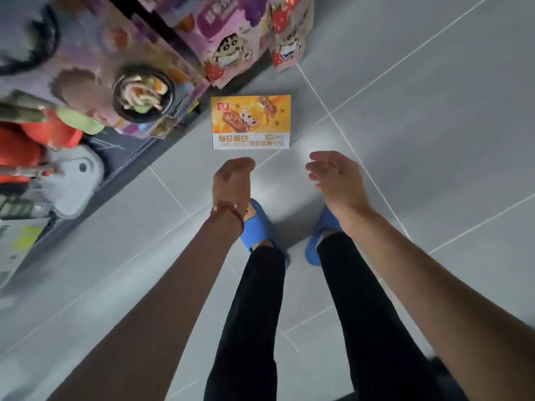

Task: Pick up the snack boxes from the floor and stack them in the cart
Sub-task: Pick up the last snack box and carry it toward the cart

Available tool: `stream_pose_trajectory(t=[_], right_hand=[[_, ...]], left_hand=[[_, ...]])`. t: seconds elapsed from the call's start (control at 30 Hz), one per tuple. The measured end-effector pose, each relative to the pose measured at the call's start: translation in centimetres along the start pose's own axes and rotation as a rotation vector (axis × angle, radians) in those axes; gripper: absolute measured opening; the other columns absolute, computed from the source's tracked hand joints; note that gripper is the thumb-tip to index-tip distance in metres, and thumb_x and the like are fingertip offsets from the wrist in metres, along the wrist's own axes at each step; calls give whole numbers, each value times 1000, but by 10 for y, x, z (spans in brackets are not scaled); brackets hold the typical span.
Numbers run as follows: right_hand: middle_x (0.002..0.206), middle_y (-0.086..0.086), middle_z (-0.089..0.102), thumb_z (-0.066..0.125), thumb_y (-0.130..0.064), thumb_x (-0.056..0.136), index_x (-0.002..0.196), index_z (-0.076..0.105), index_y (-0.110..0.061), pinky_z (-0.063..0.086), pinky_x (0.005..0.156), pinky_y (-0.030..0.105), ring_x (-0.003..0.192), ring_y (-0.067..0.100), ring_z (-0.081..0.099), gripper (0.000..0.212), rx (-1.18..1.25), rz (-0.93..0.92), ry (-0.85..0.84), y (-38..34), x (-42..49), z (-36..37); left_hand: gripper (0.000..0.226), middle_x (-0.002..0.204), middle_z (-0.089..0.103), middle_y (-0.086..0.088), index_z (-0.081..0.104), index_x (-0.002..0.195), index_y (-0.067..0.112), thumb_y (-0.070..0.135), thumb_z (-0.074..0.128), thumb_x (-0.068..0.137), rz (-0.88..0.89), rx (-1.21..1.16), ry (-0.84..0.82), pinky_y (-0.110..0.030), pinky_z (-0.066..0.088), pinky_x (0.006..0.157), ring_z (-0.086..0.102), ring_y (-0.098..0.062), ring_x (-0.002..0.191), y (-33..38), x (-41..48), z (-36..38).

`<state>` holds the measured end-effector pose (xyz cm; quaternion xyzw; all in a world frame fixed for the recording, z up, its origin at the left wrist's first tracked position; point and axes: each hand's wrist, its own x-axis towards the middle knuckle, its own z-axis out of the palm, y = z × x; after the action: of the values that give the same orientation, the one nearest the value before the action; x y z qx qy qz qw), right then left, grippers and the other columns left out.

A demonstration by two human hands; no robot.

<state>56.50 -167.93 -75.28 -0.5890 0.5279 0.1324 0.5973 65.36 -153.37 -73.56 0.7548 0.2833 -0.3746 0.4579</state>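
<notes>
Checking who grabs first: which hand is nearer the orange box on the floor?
Left, as it looks. The left hand is just short of the box, at its near edge; the right hand is off its near right corner, slightly farther away.

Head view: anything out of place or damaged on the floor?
One orange snack box lies flat, face up, on the floor tiles beside the shelf base, untouched by the left hand and right hand. It looks intact; nothing spilled.
</notes>
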Motion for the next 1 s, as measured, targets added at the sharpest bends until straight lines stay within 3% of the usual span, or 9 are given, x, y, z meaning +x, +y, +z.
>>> stream_pose_trajectory(t=[0.1,0.17,0.27,0.43,0.5,0.57,0.63,0.77,1.0], right_hand=[[109,1,75,59,-17,96,118,74,-19,51,75,23,89,14,66,27,-96,-75,51,28,46,18],[108,1,75,58,-12,97,117,74,-17,51,77,28,89,15,66,26,-127,-121,85,44,78,29],[104,-4,72,60,-10,96,110,72,-17,48,79,24,85,9,63,20,-153,-142,112,61,132,49],[115,-4,64,63,-22,100,124,64,-18,38,61,-1,89,7,59,25,-166,-100,106,75,216,84],[118,-3,64,61,-27,98,131,61,-19,47,72,9,97,13,62,34,-150,-71,81,74,242,99],[117,0,70,63,-34,89,128,63,-21,57,90,34,106,22,67,42,-124,-74,62,72,264,116],[107,2,74,60,-43,76,116,68,-21,60,91,49,101,27,72,46,-95,-92,56,77,286,126],[102,0,74,59,-53,75,110,68,-21,56,80,40,94,24,72,49,-63,-107,-10,84,305,142],[111,-4,71,70,-61,82,115,63,-27,54,99,44,107,25,68,48,13,-51,58,76,272,140]], left_hand=[[31,119,71,-3,71,100,25,40,60,75,28,86,-7,-38,47,100,62,-21,110,-32,49,6],[50,125,69,-3,70,113,20,44,60,71,49,134,11,-34,48,96,62,-22,116,-49,84,8],[51,134,62,-4,63,128,16,39,68,83,87,150,93,-29,43,95,57,-23,125,-64,145,9],[77,135,56,-10,55,134,10,57,58,73,290,212,297,-47,42,107,51,-30,127,-81,234,18],[82,131,56,-10,54,133,9,62,55,70,356,206,330,-49,46,104,54,-29,122,-85,268,24],[81,127,59,-9,52,133,10,61,56,69,396,183,371,-50,51,98,59,-29,117,-89,304,25],[81,126,62,-8,52,135,13,61,57,70,389,160,393,-50,54,96,63,-28,113,-87,326,26],[65,115,69,-2,56,123,24,68,53,75,266,205,368,-48,53,96,67,-30,106,-78,342,35],[50,112,63,-7,54,125,17,56,59,93,169,236,363,-38,45,88,60,-34,110,-90,311,36]])
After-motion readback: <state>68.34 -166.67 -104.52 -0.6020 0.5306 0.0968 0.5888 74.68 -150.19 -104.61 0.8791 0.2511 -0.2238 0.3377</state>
